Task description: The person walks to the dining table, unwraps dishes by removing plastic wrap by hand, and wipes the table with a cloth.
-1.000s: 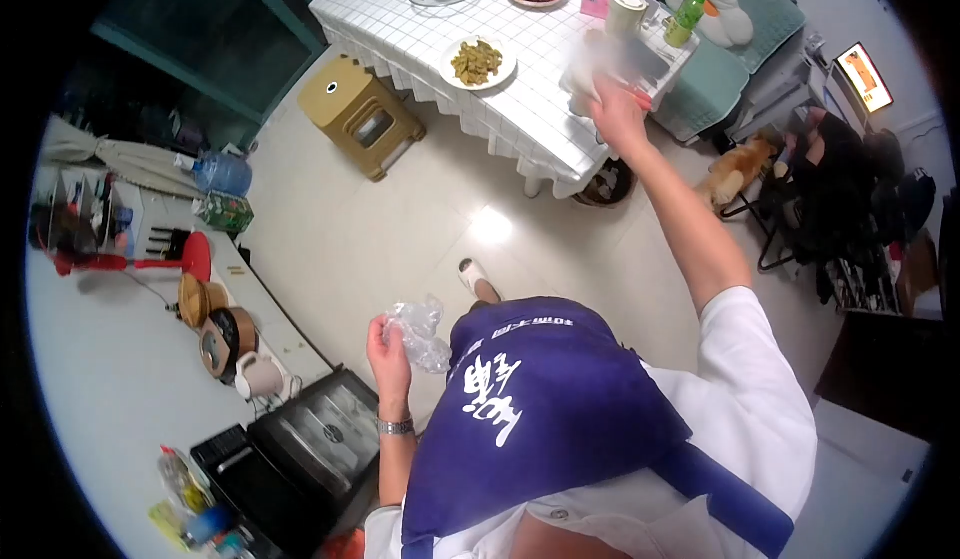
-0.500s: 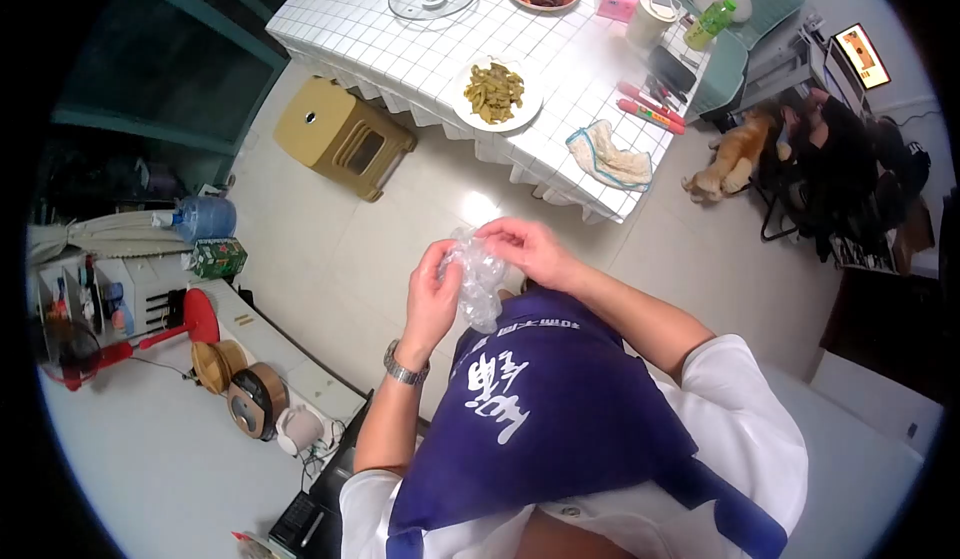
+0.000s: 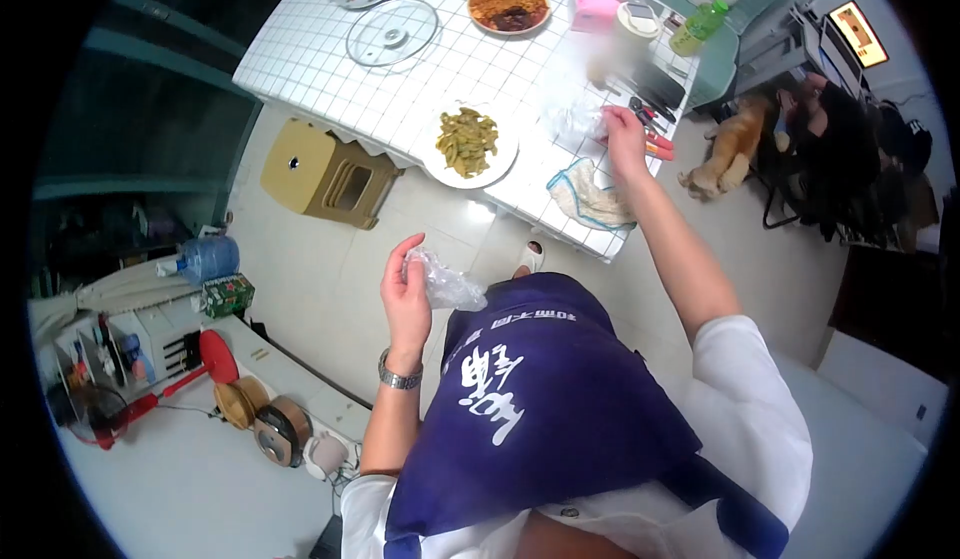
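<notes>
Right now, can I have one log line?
left hand: holds crumpled clear plastic | right hand: at blurred see-through film over table | cloth: on table

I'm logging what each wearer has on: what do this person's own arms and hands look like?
Both the left hand and the right hand are without gloves. Short, loose white sleeves leave the forearms uncovered. A silver-coloured metal link band circles the left wrist; whether it is a watch cannot be told. The right wrist shows no band.
</notes>
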A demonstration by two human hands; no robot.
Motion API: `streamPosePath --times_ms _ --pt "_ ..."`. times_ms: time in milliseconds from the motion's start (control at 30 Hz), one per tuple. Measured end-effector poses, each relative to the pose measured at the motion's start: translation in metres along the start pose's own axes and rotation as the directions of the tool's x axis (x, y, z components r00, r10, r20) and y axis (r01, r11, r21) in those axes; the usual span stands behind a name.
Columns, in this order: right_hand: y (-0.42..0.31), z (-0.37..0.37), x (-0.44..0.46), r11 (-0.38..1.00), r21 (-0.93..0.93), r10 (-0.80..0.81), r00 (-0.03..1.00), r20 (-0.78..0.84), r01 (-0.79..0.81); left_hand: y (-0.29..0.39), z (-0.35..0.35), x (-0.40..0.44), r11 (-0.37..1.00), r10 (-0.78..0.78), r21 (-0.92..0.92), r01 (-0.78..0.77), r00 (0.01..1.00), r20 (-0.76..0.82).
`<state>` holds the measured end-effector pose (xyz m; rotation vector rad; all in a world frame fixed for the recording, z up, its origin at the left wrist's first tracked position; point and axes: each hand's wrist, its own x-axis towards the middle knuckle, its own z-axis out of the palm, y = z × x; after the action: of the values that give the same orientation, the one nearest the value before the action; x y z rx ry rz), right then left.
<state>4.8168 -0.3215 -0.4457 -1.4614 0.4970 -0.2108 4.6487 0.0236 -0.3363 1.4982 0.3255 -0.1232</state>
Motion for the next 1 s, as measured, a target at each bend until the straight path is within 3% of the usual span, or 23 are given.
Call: streamPosePath --times_ms 67,100,167,267,333,400,433,467,533,633,667,733,767,867,933,1000 --pt "0.013 -0.016 0.035 0.958 -0.275 0.082 0.996 -0.022 -0.085 0.003 0.002 0.009 0.990 0.007 0.144 -0.007 1.000 0.000" --pt "0.021 -0.021 0.041 0.959 -0.269 0.085 0.996 -0.035 -0.091 0.004 0.005 0.013 0.989 0.005 0.150 -0.007 1.000 0.013" --pt "0.032 -0.033 0.049 0.751 -0.628 -0.286 0.958 -0.034 0.202 0.010 0.012 0.019 0.988 -0.017 0.153 0.019 1.000 -0.014" --pt "0.045 -0.044 0.051 0.697 -0.690 -0.384 0.914 -0.128 0.196 0.012 0.009 0.031 0.985 -0.018 0.171 0.016 1.000 0.009" --pt "0.021 -0.042 0.024 0.662 -0.707 -0.447 0.888 -0.106 0.249 0.016 0.009 0.042 0.984 -0.018 0.179 0.015 1.000 0.019" --pt "-0.008 -0.025 -0.019 0.856 -0.502 -0.109 0.992 0.068 0.128 0.021 0.013 0.053 0.983 -0.022 0.185 0.016 0.999 0.027" --pt "-0.011 -0.012 -0.047 0.911 -0.393 -0.044 0.976 0.214 0.127 0.019 0.016 0.060 0.988 -0.047 0.150 0.040 0.998 0.045" --pt "-0.016 0.007 -0.078 0.955 -0.279 0.004 0.932 0.363 0.104 0.019 0.016 0.066 0.991 -0.072 0.117 0.064 0.996 0.060" --pt "-0.069 0.044 -0.127 0.929 -0.304 0.032 0.772 0.634 0.210 0.021 0.020 0.082 0.997 -0.044 0.075 0.036 0.993 0.106" --pt "-0.078 0.094 -0.149 0.955 -0.232 0.038 0.699 0.714 0.184 0.024 0.020 0.106 0.999 -0.015 0.031 0.008 0.975 0.222" --pt "-0.074 0.101 -0.149 0.958 -0.228 0.036 0.712 0.701 0.175 0.027 0.018 0.115 1.000 -0.014 0.027 0.007 0.958 0.285" --pt "-0.062 0.114 -0.141 0.974 -0.221 0.179 0.757 0.628 -0.048 0.038 0.015 0.129 0.999 -0.044 -0.015 0.052 0.938 0.344" --pt "-0.069 0.122 -0.143 0.989 -0.069 0.146 0.788 0.598 -0.130 0.045 0.009 0.134 0.992 -0.067 -0.071 0.102 0.921 0.384" --pt "-0.072 0.145 -0.144 0.955 0.100 0.206 0.871 0.447 -0.277 0.065 -0.010 0.149 0.947 -0.145 -0.186 0.260 0.868 0.476" --pt "-0.067 0.163 -0.145 0.912 0.194 0.250 0.866 0.433 -0.361 0.051 -0.034 0.167 0.951 -0.151 -0.161 0.265 0.848 0.508" --pt "-0.064 0.179 -0.149 0.849 0.294 0.300 0.859 0.415 -0.438 0.054 -0.049 0.176 0.849 -0.232 -0.277 0.450 0.788 0.570"
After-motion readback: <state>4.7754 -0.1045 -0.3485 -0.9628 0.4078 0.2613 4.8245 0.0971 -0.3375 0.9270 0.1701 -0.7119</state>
